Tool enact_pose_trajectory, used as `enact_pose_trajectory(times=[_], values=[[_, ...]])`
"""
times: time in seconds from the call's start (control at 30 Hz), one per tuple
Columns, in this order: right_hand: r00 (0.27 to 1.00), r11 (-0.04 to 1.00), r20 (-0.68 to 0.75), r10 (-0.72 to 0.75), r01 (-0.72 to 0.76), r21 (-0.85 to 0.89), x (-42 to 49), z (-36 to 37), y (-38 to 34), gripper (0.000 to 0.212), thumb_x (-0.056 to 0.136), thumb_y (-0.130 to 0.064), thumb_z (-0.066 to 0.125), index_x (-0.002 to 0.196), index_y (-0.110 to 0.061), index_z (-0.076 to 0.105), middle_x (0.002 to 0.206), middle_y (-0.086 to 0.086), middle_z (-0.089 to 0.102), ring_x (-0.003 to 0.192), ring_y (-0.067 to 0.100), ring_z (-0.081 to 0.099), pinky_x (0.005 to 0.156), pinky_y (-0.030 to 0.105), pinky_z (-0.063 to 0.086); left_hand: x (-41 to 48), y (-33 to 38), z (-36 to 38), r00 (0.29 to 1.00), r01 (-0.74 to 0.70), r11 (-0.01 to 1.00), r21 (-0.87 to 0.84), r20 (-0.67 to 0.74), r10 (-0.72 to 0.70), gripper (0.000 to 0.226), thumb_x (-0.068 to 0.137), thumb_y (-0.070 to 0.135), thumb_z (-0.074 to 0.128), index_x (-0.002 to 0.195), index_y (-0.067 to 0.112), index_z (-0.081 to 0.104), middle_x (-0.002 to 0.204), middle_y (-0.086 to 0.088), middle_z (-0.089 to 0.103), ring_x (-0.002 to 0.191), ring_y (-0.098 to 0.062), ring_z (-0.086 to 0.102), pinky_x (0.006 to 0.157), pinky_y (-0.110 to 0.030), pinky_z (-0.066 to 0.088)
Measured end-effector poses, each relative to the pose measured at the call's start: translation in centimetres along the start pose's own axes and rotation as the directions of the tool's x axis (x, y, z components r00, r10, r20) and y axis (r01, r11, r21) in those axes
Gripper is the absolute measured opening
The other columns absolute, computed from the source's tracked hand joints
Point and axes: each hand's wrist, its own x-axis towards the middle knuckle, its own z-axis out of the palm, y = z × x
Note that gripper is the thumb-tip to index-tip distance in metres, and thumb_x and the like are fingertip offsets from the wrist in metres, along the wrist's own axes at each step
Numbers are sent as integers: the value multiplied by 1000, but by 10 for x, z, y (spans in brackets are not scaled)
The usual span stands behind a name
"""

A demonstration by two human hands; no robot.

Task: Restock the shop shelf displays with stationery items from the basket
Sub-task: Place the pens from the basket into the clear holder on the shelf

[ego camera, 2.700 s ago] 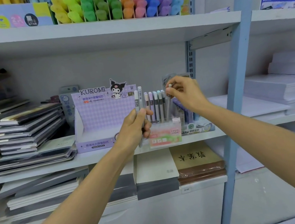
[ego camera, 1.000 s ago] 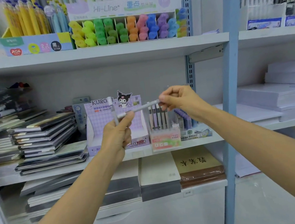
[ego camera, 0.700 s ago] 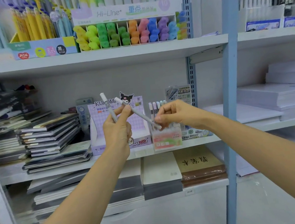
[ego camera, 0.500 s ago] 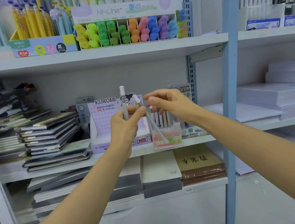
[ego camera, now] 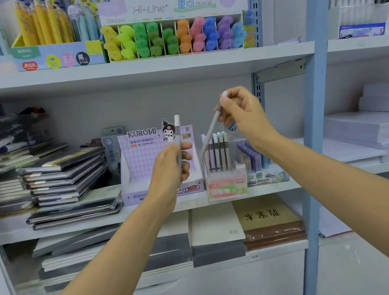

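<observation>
Now | right hand (ego camera: 241,114) pinches a slanted pen (ego camera: 211,129) near its cap, tip just above the pen box (ego camera: 226,185) on the shelf (ego camera: 15,233) | left hand (ego camera: 170,168) grips a second pen (ego camera: 177,132) upright | pens likely light, stiff, smooth: hold mid-barrel | basket out of view; free slots in the box hard to make out

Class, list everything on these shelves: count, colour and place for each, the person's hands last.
Highlighters: many, yellow through purple, top shelf.
Kuromi box: one, purple, middle shelf.
Fruit Soda pen box: one, clear with pink label, right of the Kuromi box, pens standing inside.
Notebooks: one stack, dark, middle shelf, left.
Paper stacks: several, white, right bay.
Brown book: one, lower shelf.
Left hand: holds one pale pen upright.
Right hand: pinches one grey pen, tilted toward the pen box.
</observation>
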Motion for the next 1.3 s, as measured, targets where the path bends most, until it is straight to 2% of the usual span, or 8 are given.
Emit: enact_pose_trajectory(times=[0.23, 0.53, 0.77, 0.93, 1.03, 1.13, 1.2, 1.3], values=[[995, 958, 9, 103, -97, -271, -1, 3, 36, 5, 99, -13, 49, 97, -8, 50, 86, 12, 67, 65, 14, 63, 59, 20, 49, 5, -17, -4, 991, -95, 993, 73, 99, 87, 25, 105, 30, 37, 103, 24, 62, 61, 4, 50, 51, -10, 41, 47, -19, 38], [974, 852, 180, 140, -26, -522, -5, 12, 58, 10, 99, -13, 51, 103, -5, 54, 92, 8, 70, 87, 23, 68, 83, 46, 55, 16, -30, -6, 997, -21, 999, 32, 78, 19, 22, 104, 22, 42, 101, 18, 62, 61, 5, 47, 49, -8, 37, 46, -18, 37], [984, 842, 169, 53, 47, -538, 1, 17, 71, 10, 94, -14, 60, 99, -14, 51, 79, 2, 69, 72, 15, 67, 72, 33, 56, 19, -38, -8, 995, -24, 999, 43, 93, 20, 20, 102, 21, 45, 99, 20, 65, 65, 3, 51, 51, -9, 41, 47, -18, 39], [990, 693, 139, 34, 76, -717, 6, 16, 75, 7, 90, -17, 65, 93, -11, 66, 92, 1, 56, 78, 14, 52, 77, 33, 48, 17, -38, -12, 994, -34, 998, 56, 101, 28, 20, 102, 21, 46, 99, 20, 66, 63, 6, 52, 51, -8, 43, 48, -18, 40], [994, 739, 107, 32, 48, -672, 4, 12, 62, 15, 94, -26, 60, 101, -16, 68, 100, 1, 58, 85, 14, 53, 76, 25, 41, 15, -36, -12, 994, -42, 996, 82, 108, 33, 21, 102, 20, 45, 99, 20, 66, 62, 7, 53, 52, -8, 44, 49, -19, 41], [984, 944, 147, 97, -44, -328, -5, 12, 36, 24, 97, -27, 56, 116, -15, 63, 104, 2, 67, 83, 11, 61, 68, 19, 47, 12, -32, -6, 991, -55, 994, 99, 124, 42, 20, 102, 21, 46, 99, 20, 66, 64, 6, 53, 52, -9, 45, 51, -21, 43], [958, 984, 249, 139, -105, -146, -11, 12, 23, 28, 98, -23, 55, 123, -11, 61, 101, 4, 70, 79, 11, 64, 65, 23, 52, 9, -30, 1, 986, -73, 992, 100, 154, 57, 19, 101, 22, 48, 99, 19, 67, 64, 4, 53, 52, -9, 45, 51, -21, 43], [955, 990, 282, 94, -60, -127, -17, 10, 13, 20, 97, -14, 55, 114, -8, 63, 96, 14, 71, 78, 14, 66, 68, 30, 54, 3, -25, 11, 975, -103, 991, 83, 208, 84, 17, 100, 21, 50, 101, 17, 66, 66, 3, 56, 56, -10, 49, 53, -21, 46]])
